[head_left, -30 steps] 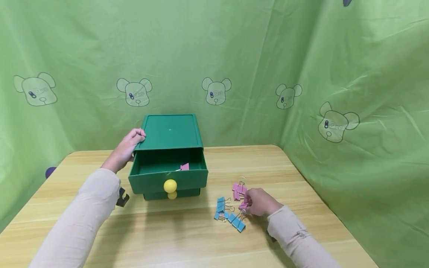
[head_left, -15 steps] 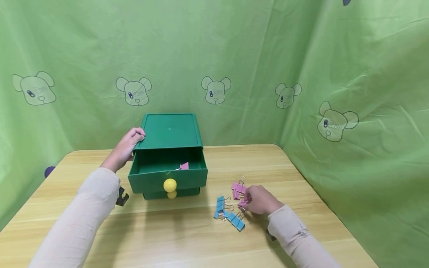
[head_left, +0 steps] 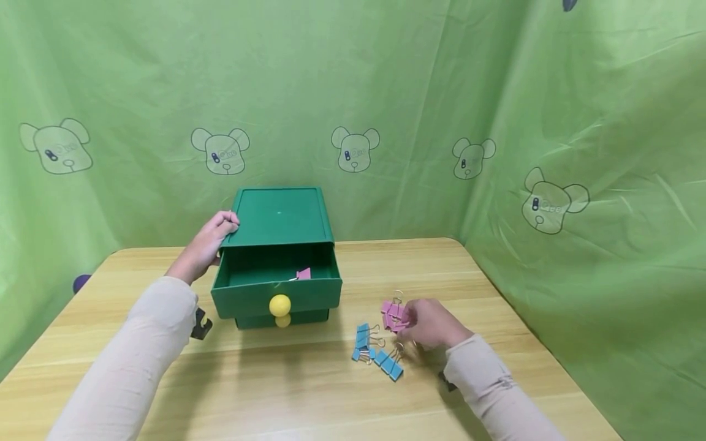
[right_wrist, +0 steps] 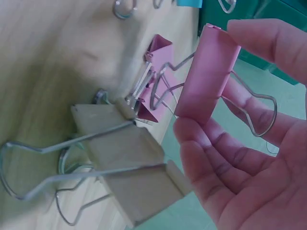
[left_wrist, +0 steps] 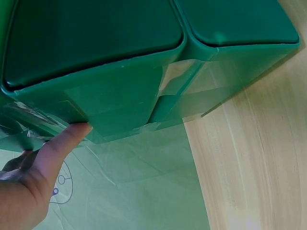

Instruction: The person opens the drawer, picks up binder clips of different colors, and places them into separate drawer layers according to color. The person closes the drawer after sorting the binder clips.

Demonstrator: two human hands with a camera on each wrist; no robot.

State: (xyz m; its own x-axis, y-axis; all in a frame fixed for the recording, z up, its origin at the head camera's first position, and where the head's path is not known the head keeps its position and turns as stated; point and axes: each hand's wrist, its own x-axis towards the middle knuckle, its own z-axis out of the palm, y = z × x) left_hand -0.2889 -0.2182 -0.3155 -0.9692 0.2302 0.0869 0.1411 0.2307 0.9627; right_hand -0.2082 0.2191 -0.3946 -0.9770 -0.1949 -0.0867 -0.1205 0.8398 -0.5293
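My left hand (head_left: 209, 240) holds the upper left edge of a green drawer box (head_left: 280, 214). In the left wrist view its thumb (left_wrist: 64, 141) lies against the side wall and the other fingers are mostly hidden. A pink binder clip (right_wrist: 208, 74) is pinched in my right hand (head_left: 432, 324), between thumb and fingertips, with its wire handles spread to both sides. Just beyond it other pink binder clips (head_left: 391, 311) lie on the table. Close under the right hand is a cream-coloured binder clip (right_wrist: 129, 158), mostly hidden in the head view.
Several blue binder clips (head_left: 389, 365) lie left of the right hand. The upper drawer (head_left: 242, 301) is pulled out, with a yellow knob (head_left: 279, 305) and a pink clip (head_left: 304, 274) inside. A green curtain (head_left: 353, 79) surrounds the wooden table (head_left: 287, 392).
My right hand has shifted slightly away from the blue clips, lifting the pink binder clip a little toward the other pink ones. The left hand and the drawer box stay put.
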